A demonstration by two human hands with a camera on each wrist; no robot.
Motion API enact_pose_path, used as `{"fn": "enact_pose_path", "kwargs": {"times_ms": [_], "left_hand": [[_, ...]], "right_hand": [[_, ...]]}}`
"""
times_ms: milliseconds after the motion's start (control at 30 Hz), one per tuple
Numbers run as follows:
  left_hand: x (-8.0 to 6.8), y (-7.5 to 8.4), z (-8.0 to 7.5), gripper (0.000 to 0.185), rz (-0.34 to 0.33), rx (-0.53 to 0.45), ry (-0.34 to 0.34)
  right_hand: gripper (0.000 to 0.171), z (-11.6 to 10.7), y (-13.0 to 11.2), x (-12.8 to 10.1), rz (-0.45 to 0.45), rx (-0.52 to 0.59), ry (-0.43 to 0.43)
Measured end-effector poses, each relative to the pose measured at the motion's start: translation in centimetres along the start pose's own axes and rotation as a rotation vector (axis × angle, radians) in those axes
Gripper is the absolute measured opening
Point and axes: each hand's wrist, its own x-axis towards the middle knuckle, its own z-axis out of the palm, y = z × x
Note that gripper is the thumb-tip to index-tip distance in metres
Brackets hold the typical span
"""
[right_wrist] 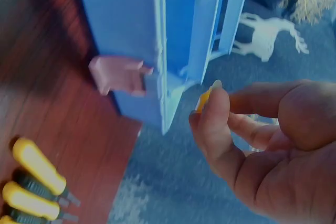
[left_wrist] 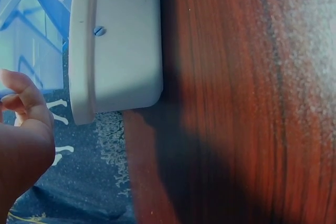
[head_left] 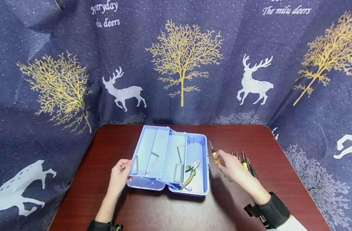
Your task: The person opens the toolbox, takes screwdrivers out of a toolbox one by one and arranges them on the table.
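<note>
A light-blue toolbox stands open on the table with its trays spread to the left. My left hand holds the outer tray's left edge between thumb and fingers. Right of the box, my right hand pinches a screwdriver by its yellow-and-black handle, the shaft pointing up and away. In the right wrist view only a bit of yellow handle shows past the fingertips. Bent metal hex keys lie in the trays. Pliers with green-and-yellow handles rest in the box's deep compartment, partly under a tray.
Several more screwdrivers with yellow and black handles lie on the table right of the box, partly behind my right forearm. A pinkish latch sticks out from the box's side. A dark patterned curtain hangs behind the reddish-brown table.
</note>
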Motion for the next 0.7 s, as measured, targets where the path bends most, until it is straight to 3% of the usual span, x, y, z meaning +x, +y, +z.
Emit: {"fn": "enact_pose_path", "kwargs": {"times_ms": [300,500,700], "left_hand": [[-0.1,-0.1,0.0,0.025,-0.015,-0.001,0.012],[-0.1,-0.1,-0.1,0.024,-0.02,0.005,0.01],[0.0,0.1,-0.2,0.027,-0.032,-0.008,0.001]], "right_hand": [[0.025,-2.4,3.7,-2.5,0.183,0.112,0.037],[0.042,-3.4,7.2,-3.9,0.268,0.067,0.062],[0.044,-3.8,11.4,-4.9,0.354,0.005,0.049]]}}
